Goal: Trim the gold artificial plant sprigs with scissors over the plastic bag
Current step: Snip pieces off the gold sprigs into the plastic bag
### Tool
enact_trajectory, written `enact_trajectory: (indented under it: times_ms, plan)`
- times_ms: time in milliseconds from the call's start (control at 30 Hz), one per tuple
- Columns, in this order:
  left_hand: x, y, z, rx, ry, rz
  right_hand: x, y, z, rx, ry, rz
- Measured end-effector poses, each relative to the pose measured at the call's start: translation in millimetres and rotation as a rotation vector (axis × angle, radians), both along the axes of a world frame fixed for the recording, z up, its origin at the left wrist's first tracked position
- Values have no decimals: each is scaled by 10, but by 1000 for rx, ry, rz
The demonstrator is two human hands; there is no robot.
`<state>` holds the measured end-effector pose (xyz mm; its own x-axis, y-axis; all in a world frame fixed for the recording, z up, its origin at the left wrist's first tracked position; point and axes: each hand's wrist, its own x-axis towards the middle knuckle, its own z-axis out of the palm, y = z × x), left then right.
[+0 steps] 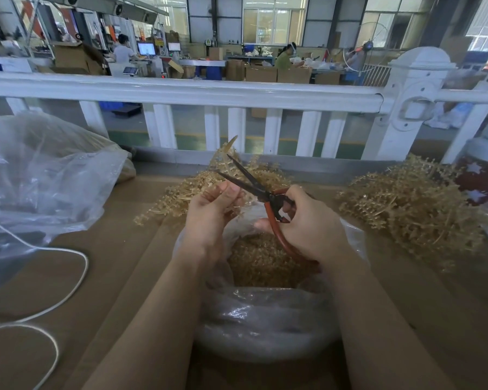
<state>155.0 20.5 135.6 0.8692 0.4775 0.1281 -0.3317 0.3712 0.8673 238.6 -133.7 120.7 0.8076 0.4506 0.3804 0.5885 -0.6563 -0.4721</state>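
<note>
My left hand (213,212) pinches a gold sprig (228,149) whose tip sticks up past the scissor blades. My right hand (307,223) grips red-handled scissors (265,194); the dark blades are spread apart just above my left fingers. Both hands hover over an open clear plastic bag (265,319) holding gold trimmings (261,263). A pile of gold sprigs (186,192) lies behind my left hand, and a bigger heap of gold sprigs (412,209) lies to the right.
A large crumpled clear bag (40,175) fills the left of the brown cardboard table (119,277). A white cable (68,277) loops at the lower left. A white railing (181,91) runs along the far edge. A red patterned object (479,181) sits far right.
</note>
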Motion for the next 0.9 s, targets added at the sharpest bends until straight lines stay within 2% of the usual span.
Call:
enact_trajectory:
  times_ms: [300,700,900]
  plan:
    - [26,52,-43,59,42,16,-28,16,-13,-20,-121,0]
    - [-19,16,7,-36,-28,-13,-60,55,-19,-3,-181,-42]
    - [13,62,-29,27,25,19,-69,63,5,-18,-181,-80]
